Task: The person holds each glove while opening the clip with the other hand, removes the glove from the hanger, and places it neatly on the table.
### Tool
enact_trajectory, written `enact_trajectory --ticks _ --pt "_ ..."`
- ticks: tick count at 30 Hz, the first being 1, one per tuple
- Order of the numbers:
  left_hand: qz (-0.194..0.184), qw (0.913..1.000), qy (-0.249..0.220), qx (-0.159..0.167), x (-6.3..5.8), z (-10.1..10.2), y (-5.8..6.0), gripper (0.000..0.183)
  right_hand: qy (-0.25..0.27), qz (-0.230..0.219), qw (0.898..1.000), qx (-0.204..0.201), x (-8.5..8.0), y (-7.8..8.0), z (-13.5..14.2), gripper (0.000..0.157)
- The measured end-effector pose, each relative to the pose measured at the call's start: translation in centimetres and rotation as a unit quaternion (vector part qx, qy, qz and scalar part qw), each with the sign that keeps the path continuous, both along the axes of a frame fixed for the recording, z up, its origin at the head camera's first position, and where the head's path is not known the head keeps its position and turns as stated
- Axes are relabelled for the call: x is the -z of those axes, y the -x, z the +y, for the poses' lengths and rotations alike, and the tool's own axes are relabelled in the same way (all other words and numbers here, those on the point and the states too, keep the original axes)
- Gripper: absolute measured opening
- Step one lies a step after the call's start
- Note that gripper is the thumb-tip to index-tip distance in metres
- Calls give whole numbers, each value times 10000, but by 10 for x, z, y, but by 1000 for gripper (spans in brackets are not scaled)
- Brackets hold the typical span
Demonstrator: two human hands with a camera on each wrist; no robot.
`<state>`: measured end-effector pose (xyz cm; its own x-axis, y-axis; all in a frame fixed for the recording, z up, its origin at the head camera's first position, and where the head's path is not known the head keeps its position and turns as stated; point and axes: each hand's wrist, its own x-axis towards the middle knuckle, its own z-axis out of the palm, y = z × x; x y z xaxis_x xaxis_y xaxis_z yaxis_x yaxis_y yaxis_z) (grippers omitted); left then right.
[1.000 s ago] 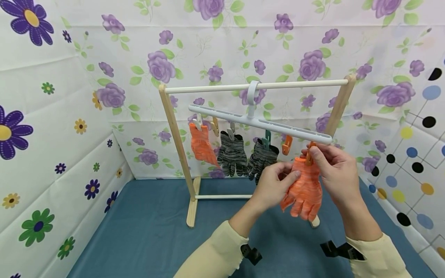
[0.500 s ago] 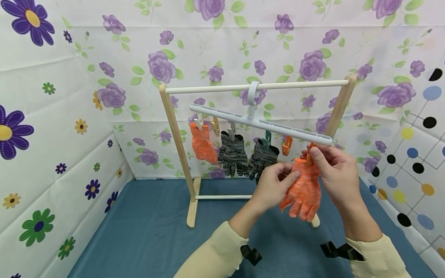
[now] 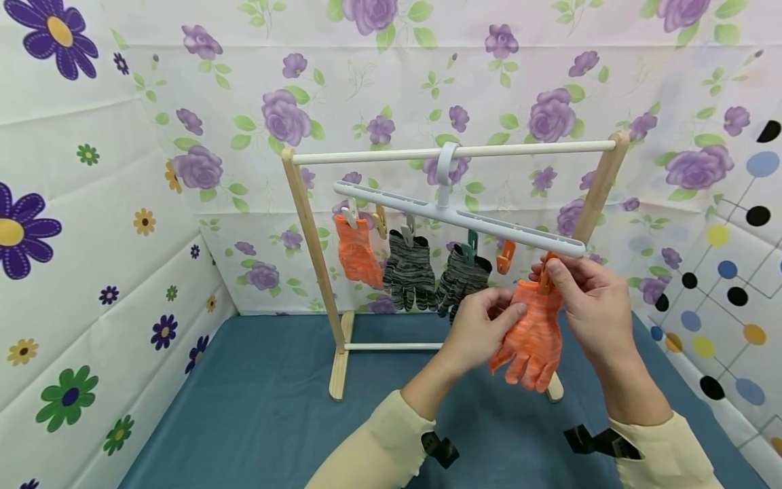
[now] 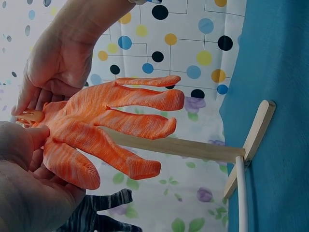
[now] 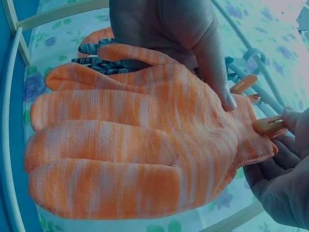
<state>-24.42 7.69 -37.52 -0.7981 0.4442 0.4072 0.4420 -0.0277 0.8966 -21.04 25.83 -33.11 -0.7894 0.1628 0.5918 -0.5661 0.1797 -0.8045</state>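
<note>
An orange knit glove hangs fingers down under the right end of a pale grey hanger. My left hand pinches its cuff edge between thumb and fingers. With thumb and fingertips, my right hand pinches an orange clothespin at the cuff; the right wrist view shows this clothespin with its jaws over the cuff. To the left on the hanger, clips hold another orange glove and two black-and-grey gloves, one beside the other.
A wooden rack with a white top bar bears the hanger. An unused orange clip and a yellow clip hang from it. The rack's feet stand on a blue cloth. Patterned sheets surround it.
The orange glove's fingers have swung slightly left and its cuff has dropped slightly, with the clothespin. Both hands keep their grip and have barely moved.
</note>
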Motion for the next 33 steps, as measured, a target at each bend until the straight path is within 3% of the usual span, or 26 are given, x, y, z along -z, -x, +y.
enact_trajectory --ticks 18,28,33 --pt "91 9999 82 -69 2 -3 0 20 42 26 10000 -12 0 0 0 30" --pt "220 9994 172 -188 9 -12 1 15 -115 77 9998 153 0 2 4 28" --pt "116 9996 155 -212 13 -17 0 17 147 109 9998 -18 0 4 9 28"
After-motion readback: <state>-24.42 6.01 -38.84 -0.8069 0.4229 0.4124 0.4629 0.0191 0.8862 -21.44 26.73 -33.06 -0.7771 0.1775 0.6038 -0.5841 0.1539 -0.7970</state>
